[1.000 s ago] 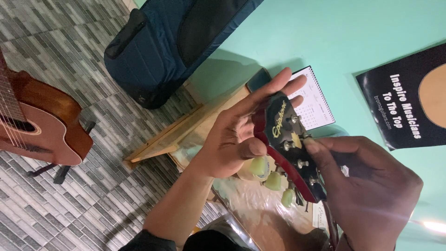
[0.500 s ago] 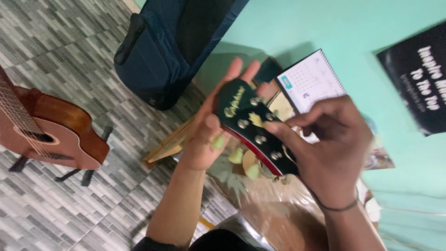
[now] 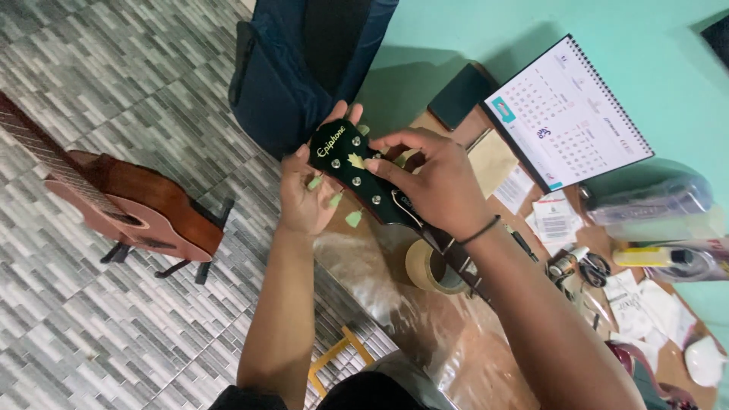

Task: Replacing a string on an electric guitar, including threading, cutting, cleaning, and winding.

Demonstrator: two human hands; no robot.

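Head view: black guitar headstock (image 3: 355, 173) sits at frame centre above the workbench (image 3: 425, 334). Left hand (image 3: 304, 199), at 9 o'clock, cradles it, fingers loosely curled. Right hand (image 3: 429, 182), at 3 o'clock, grips the neck end, fingertips pinching a tuner post.

2 guitars (image 3: 357, 178) (image 3: 129, 201), 1 calendar (image 3: 566, 114), 1 tape roll (image 3: 429, 266) (approx. count).

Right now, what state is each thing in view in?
Guitar headstock: black, face up, held by both hands.
Left hand: cupped behind the headstock, at the pale green tuner knobs.
Right hand: fingers on the headstock face.
Tape roll: flat on the table.
Acoustic guitar: on a floor stand.
Desk calendar: propped open.
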